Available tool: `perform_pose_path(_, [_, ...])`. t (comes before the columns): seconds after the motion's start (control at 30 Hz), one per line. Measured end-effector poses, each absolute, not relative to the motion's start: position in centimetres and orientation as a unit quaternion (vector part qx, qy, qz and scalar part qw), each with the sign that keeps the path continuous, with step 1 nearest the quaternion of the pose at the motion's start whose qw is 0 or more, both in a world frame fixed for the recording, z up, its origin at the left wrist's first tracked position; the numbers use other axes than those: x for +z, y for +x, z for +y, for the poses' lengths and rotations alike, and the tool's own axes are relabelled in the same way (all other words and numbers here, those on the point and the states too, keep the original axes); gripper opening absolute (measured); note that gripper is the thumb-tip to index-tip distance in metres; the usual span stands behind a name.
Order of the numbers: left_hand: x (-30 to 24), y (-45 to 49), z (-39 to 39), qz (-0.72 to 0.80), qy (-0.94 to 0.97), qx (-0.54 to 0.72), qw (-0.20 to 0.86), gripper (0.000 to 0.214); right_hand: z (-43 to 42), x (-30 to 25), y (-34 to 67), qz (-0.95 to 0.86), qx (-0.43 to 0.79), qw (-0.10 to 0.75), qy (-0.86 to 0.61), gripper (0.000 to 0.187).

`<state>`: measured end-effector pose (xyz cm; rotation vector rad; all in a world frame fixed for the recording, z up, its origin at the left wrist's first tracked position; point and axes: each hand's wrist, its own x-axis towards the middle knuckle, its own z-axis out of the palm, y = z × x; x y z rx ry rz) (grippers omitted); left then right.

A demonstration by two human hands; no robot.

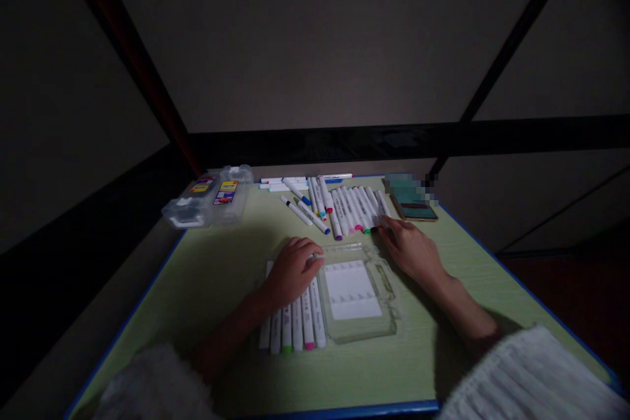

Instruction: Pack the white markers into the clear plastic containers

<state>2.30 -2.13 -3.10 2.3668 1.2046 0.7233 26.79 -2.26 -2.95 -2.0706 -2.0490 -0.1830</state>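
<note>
Both left hand (294,270) and right hand (417,253) reach over a green table (378,375), dim walls (319,39) behind, each grip unclear

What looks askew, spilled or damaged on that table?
Only a few loose markers near the far side of the table: they slant at mixed angles, unlike the more even row of markers by the right hand. No spill or damage shows, though the picture is dim.
</note>
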Motion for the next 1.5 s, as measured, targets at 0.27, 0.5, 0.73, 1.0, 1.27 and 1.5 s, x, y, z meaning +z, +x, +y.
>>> perform_pose_path(0.27, [-3.1, 2.3, -2.2, 0.430, 0.846, 0.249, 0.192, 0.010, -1.9, -3.7, 27.2, -0.712, -0.065, 0.112, -0.690, 0.036])
perform_pose_path(0.5, [-2.7, 2.3, -2.3, 0.433, 0.847, 0.242, 0.191, 0.010, -2.0, -3.5, 27.0, -0.714, -0.065, 0.114, -0.688, 0.033])
perform_pose_path(0.73, [-2.9, 2.3, -2.4, 0.432, 0.848, 0.242, 0.190, 0.010, -1.9, -3.7, 27.3, -0.717, -0.066, 0.125, -0.683, 0.032])
perform_pose_path(1.0, [-3.0, 2.3, -2.3, 0.433, 0.848, 0.242, 0.186, 0.009, -1.7, -4.1, 27.5, -0.715, -0.060, 0.135, -0.683, 0.031])
perform_pose_path(1.27, [-2.9, 2.3, -2.3, 0.434, 0.851, 0.235, 0.179, 0.009, -1.6, -4.3, 27.7, -0.717, -0.064, 0.134, -0.681, 0.032])
perform_pose_path(1.5, [-3.1, 2.2, -2.3, 0.427, 0.854, 0.238, 0.174, 0.009, -1.5, -4.5, 27.7, -0.723, -0.055, 0.144, -0.673, 0.032])
